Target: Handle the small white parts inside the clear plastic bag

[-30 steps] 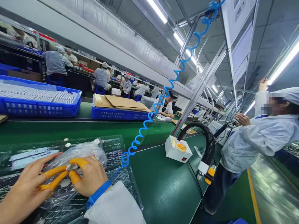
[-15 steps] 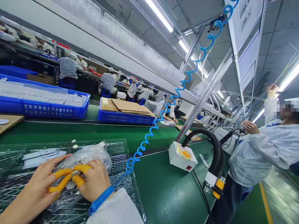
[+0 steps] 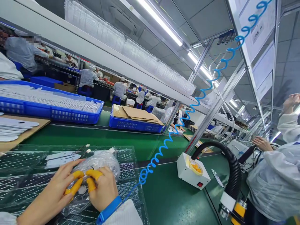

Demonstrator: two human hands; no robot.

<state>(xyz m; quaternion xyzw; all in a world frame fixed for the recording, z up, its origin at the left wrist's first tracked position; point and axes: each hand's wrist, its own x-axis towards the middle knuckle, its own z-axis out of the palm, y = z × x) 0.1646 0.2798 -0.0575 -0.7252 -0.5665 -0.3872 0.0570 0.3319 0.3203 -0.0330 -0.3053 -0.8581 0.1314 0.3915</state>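
Note:
My left hand (image 3: 59, 186) and my right hand (image 3: 103, 187) meet fingertip to fingertip over a clear plastic bag (image 3: 103, 162). Yellow finger cots cover the thumb and index finger of each. Both hands are curled in a pinch; whatever lies between the tips is too small to make out. Just below them a small round pale disc (image 3: 82, 189) shows on the bag. The bag rests on a clear plastic tray (image 3: 134, 156). White flat pieces (image 3: 62, 158) and a small round white part (image 3: 88, 150) with a dark lead lie behind my hands.
A blue coiled cord (image 3: 161, 150) runs to the blue strap (image 3: 110, 208) on my right wrist. A white box with orange bits (image 3: 191, 172) and a black hose (image 3: 234, 168) stand right. Blue crates (image 3: 138, 124) line the back. A co-worker (image 3: 274, 181) stands at right.
The view has swung left, so the scene sits farther right. My right fingertips have drawn slightly away from my left ones, and the small disc now shows below them.

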